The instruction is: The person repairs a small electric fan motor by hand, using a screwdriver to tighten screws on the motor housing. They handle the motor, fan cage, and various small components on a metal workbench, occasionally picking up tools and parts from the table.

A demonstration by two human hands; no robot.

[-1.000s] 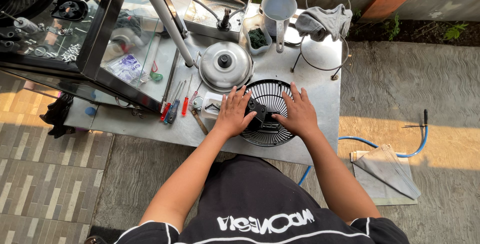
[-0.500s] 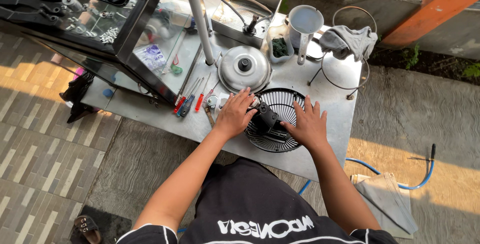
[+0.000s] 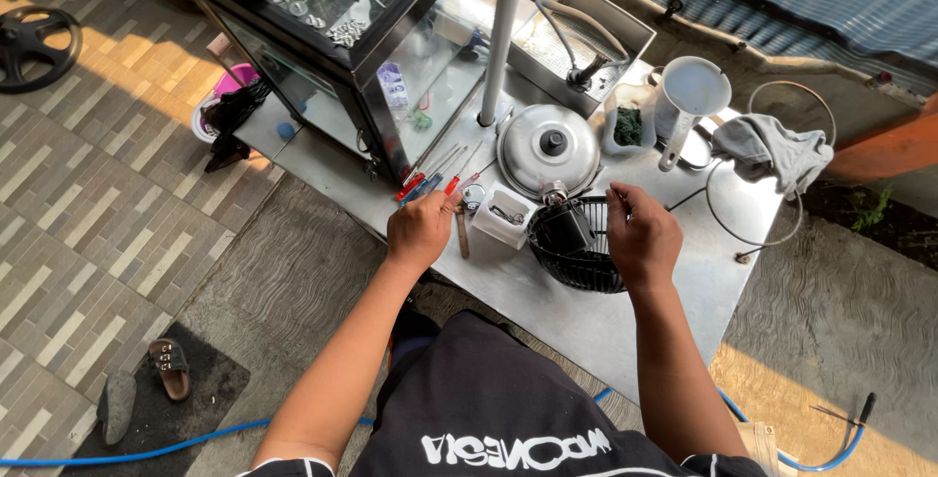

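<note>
- The black wire fan guard (image 3: pixel 578 247) sits on the metal bench (image 3: pixel 625 321) near its front edge, with a dark motor block (image 3: pixel 565 228) in its middle.
- The right hand (image 3: pixel 640 238) rests at the guard's 3 o'clock rim, fingers curled; whether its grip has closed on a wire or only touches it cannot be told.
- The left hand (image 3: pixel 420 231) hovers at about 9 o'clock from the guard, its grip released and holding nothing, just by the red- and blue-handled screwdrivers (image 3: pixel 430 182) and near a small white tray (image 3: pixel 503 215).
- My judgement: the guard is light and springy, its thin wires bending easily, while the motor makes the middle heavy. Best held at the outer rim on two opposite sides, or under the motor.
- A round metal lid (image 3: pixel 547 150) lies at 12 o'clock, close to the guard.
</note>
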